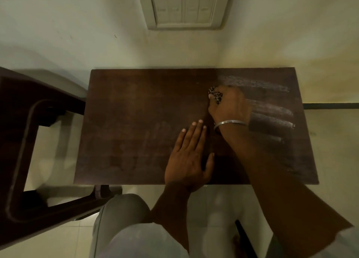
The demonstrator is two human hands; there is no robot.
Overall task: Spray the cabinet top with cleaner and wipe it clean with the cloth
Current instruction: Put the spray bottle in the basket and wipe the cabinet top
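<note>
The dark brown wooden cabinet top [136,121] fills the middle of the head view. Pale wet streaks [272,112] run across its right part. My right hand [231,106], with a metal bangle on the wrist, is closed around a bunched dark speckled cloth [214,94] and presses it on the top, right of centre. Only a small part of the cloth shows past my fingers. My left hand [188,158] lies flat on the near part of the top, fingers spread, holding nothing. No spray bottle is in view.
A dark wooden chair [23,141] stands close on the left. A wall with a switch plate [184,7] rises behind the cabinet. My knee in grey trousers [126,219] is below the front edge, over pale floor tiles.
</note>
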